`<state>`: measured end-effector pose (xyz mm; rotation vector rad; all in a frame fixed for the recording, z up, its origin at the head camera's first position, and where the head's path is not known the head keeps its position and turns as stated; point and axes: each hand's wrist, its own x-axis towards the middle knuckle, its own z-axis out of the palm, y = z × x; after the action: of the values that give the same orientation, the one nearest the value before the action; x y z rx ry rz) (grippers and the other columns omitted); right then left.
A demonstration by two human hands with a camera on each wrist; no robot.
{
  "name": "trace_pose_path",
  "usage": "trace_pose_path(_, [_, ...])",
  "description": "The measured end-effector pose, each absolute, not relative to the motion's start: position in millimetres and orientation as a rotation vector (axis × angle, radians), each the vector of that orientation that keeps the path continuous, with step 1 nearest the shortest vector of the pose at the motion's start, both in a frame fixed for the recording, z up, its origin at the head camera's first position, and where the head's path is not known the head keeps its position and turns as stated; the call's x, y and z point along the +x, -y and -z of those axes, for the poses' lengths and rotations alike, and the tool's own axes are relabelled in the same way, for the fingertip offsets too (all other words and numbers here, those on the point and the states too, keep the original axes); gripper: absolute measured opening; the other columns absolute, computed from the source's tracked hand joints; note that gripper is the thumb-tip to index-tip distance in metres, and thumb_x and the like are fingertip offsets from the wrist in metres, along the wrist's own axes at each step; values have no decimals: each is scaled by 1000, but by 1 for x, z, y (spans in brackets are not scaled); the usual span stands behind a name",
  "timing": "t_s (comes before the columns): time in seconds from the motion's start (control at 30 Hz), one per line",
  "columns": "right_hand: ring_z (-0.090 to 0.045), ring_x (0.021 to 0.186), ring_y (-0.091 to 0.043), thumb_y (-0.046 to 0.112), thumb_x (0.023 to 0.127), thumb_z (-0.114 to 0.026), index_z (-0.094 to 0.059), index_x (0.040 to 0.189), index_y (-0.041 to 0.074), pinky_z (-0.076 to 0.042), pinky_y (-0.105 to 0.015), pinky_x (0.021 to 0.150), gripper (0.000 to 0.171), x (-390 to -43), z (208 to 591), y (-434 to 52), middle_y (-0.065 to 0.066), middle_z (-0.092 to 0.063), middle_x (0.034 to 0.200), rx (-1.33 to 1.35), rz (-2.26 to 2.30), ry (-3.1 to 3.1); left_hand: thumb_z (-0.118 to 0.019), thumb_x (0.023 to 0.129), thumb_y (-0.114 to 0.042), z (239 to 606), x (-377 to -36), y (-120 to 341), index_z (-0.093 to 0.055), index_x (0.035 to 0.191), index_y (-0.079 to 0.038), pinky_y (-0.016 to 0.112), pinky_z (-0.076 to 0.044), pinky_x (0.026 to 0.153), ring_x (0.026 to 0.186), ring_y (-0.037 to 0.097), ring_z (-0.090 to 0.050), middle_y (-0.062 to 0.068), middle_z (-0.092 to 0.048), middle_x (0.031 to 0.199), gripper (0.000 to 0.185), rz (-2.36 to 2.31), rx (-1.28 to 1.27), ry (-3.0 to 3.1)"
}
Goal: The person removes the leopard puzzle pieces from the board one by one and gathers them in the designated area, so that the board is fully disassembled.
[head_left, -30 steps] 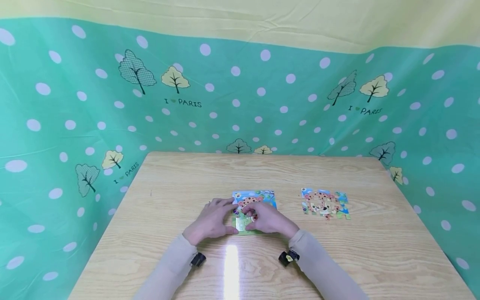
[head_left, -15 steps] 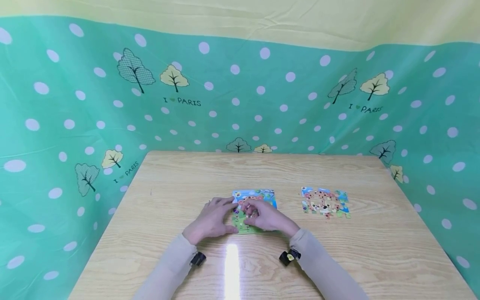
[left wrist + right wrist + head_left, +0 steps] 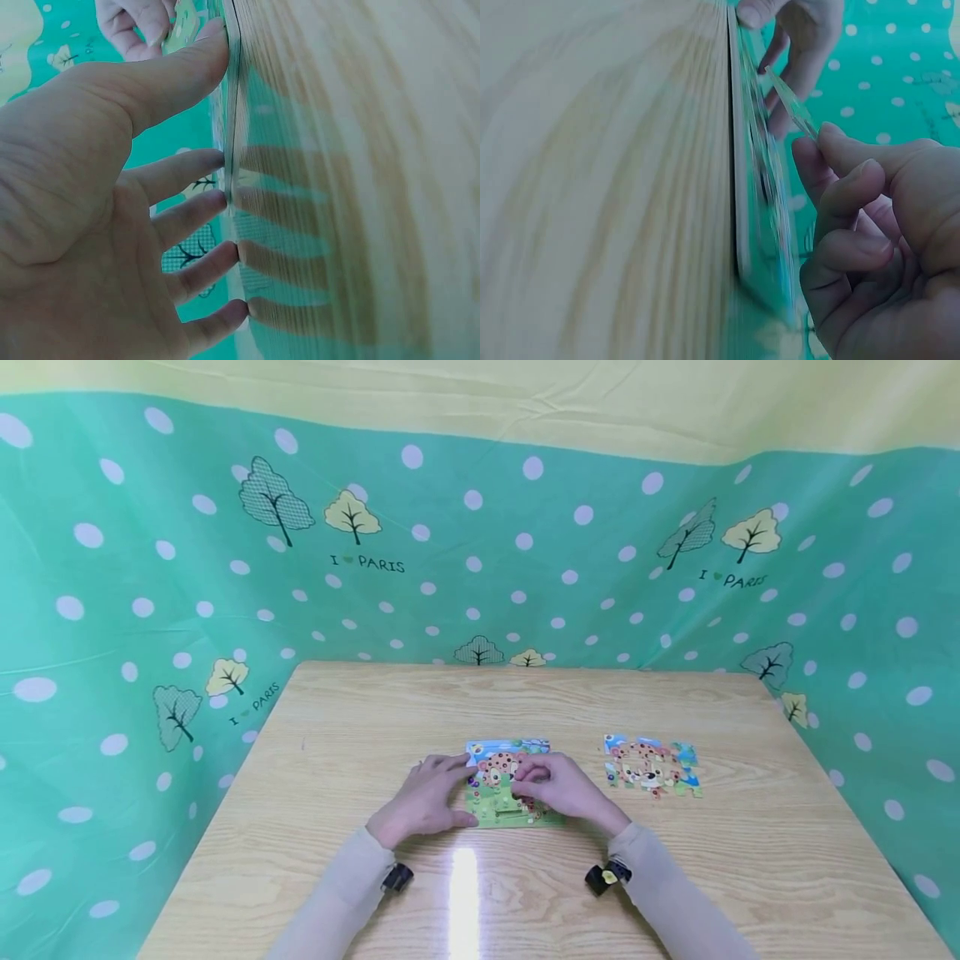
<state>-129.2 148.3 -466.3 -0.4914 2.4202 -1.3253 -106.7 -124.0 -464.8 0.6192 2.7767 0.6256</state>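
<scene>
A picture puzzle (image 3: 495, 746) with a spotted leopard cub lies on a thin board on the table. Thumb and forefinger of my right hand (image 3: 555, 787) pinch a thin, mostly green puzzle piece (image 3: 793, 109). In the right wrist view the piece is tilted and raised off the board (image 3: 739, 187), while the other fingers are curled. At the puzzle's left side is my left hand (image 3: 427, 802), fingers spread and fairly straight. Its thumb touches the near left corner; in the left wrist view the fingertips (image 3: 217, 201) meet the tabletop and board edge.
To the right on the wooden table (image 3: 360, 710) lies a second group of puzzle pieces (image 3: 648, 768), showing a similar cub with ragged edges. A green dotted cloth (image 3: 465, 568) hangs behind the table. Light glares on the tabletop in front of the puzzle.
My right hand has moved right and slightly up from the puzzle's lower middle, holding the green piece, so more of the cub's face shows. My left hand has stayed in place.
</scene>
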Motion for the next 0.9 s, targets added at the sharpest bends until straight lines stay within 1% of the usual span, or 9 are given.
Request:
trace_pose_path(0.07, [-67,75,-14,28,97,-79,-75,105,14,-55,-24,64,18,-129,467,-158,0,-77,94,-473,1332,-2423,-86,85,-47,465,-107,124,-54,157,-20,71,-28,126,156,43,-36,7,-40,172,84,-630,615,-2775])
trace_pose_path(0.2, [-67,76,-16,27,98,-77,-75,106,13,-55,-23,65,16,-126,466,-176,-3,-77,94,-444,1338,-2430,-87,84,-45,464,-105,124,-54,157,-18,72,-28,126,156,43,-36,9,-40,172,84,-640,612,-2769])
trace_pose_path(0.33, [-61,65,-17,29,100,-75,-74,108,14,-53,-24,56,17,-124,465,-193,-2,-77,92,-373,1334,-2429,-87,84,-45,464,-105,124,-54,156,-17,72,-27,126,156,43,-36,9,-40,171,84,-646,608,-2764])
trace_pose_path(0.43, [-58,62,-14,30,100,-75,-75,109,13,-51,-24,54,20,-122,464,-206,-1,-78,93,-335,1319,-2457,-87,85,-46,464,-104,124,-54,157,-19,72,-27,127,156,43,-35,8,-39,172,84,-652,598,-2756])
trace_pose_path(0.67, [-54,59,-11,31,101,-74,-74,110,10,-47,-24,53,23,-115,460,-235,-4,-78,93,-254,1306,-2519,-86,86,-46,463,-104,125,-54,157,-19,71,-26,127,156,43,-35,8,-39,172,83,-668,597,-2753])
trace_pose_path(0.8, [-53,59,-11,33,101,-74,-74,111,10,-46,-25,53,25,-110,459,-250,-3,-77,93,-214,1295,-2541,-86,85,-46,462,-104,125,-54,157,-19,71,-26,127,156,43,-34,8,-39,172,83,-675,598,-2754])
trace_pose_path(0.9, [-52,58,-10,32,101,-74,-75,110,10,-45,-24,52,24,-109,462,-262,-2,-78,92,-197,1277,-2559,-86,85,-46,462,-104,125,-53,157,-20,71,-26,127,157,42,-34,8,-39,172,83,-676,592,-2752])
